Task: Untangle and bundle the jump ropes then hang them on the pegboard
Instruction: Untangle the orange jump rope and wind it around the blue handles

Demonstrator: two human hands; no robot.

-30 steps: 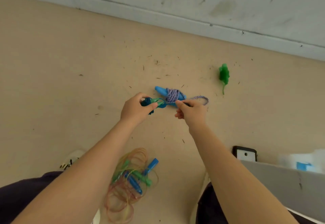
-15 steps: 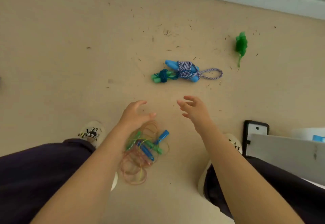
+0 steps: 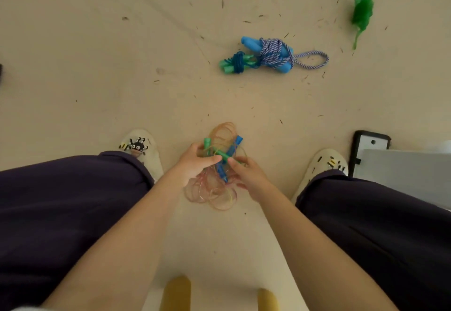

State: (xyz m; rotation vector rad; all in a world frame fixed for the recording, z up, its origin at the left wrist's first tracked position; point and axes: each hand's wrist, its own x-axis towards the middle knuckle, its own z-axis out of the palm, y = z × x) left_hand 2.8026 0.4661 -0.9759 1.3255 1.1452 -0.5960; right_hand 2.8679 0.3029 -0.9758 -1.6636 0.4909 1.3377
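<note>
Both hands' fingers point(image 3: 212, 159) curled around the tangled clear jump ropes point(image 3: 214, 188), left hand point(image 3: 195, 164), right hand point(image 3: 249, 174).

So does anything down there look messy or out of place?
Yes. The clear jump ropes between the shoes are a tangled heap, gripped by both the left hand and right hand. A green toy lies stray, and dry bits litter the floor.

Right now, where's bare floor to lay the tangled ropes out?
Free: the wide floor left of the bundled ropes, above the left shoe; also the strip between those bundles and the tangled ropes. Crowded: between the shoes, where left hand and right hand grip the tangle, and right by the white board.
</note>
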